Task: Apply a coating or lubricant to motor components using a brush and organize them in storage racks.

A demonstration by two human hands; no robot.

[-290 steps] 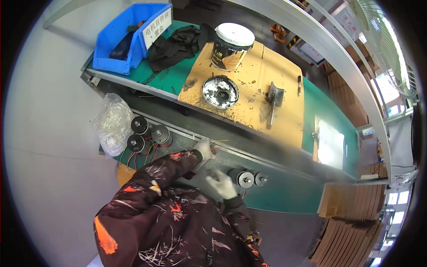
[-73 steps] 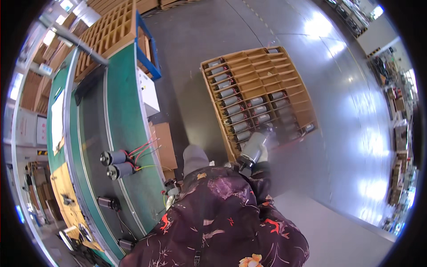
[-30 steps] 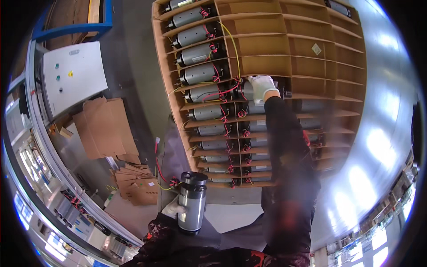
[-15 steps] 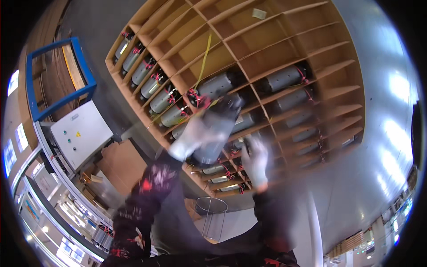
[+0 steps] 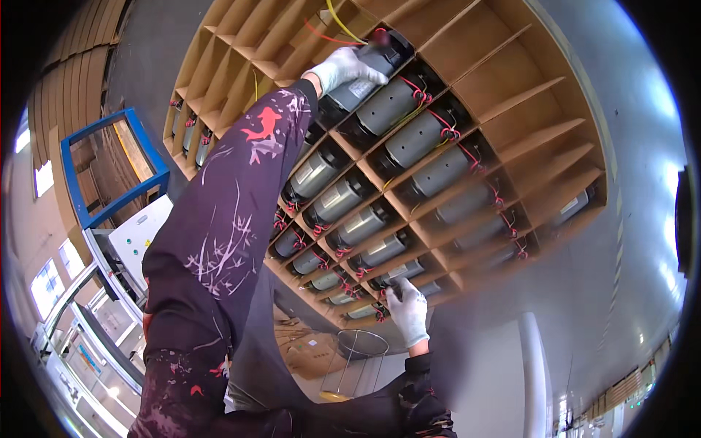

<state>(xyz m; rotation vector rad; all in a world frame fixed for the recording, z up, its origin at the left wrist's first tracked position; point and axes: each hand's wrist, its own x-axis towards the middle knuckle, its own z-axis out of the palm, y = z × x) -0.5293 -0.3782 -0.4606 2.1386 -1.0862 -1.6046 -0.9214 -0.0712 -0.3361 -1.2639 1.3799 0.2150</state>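
Stretched out to the far part of a large cardboard box, my left hand is closed around a grey cylindrical motor with a black end cap. That motor lies in or just over a compartment, tilted like its neighbours; its underside is hidden. A red and a yellow wire run up from its far end. My right hand, fingers bent and slightly apart, hovers at the near side of the box, by a motor. Whether its fingertips touch the cardboard is unclear, and nothing shows in them.
Thin cardboard dividers split the box into cells, several holding motors with red wires. At left stand a blue frame and a white control box. A round wire stand and flattened cardboard are close to me.
My left hand has carried the motor away from me, from above the box's middle to a far compartment. My right hand has dropped slightly nearer to me. The whole view has shifted.
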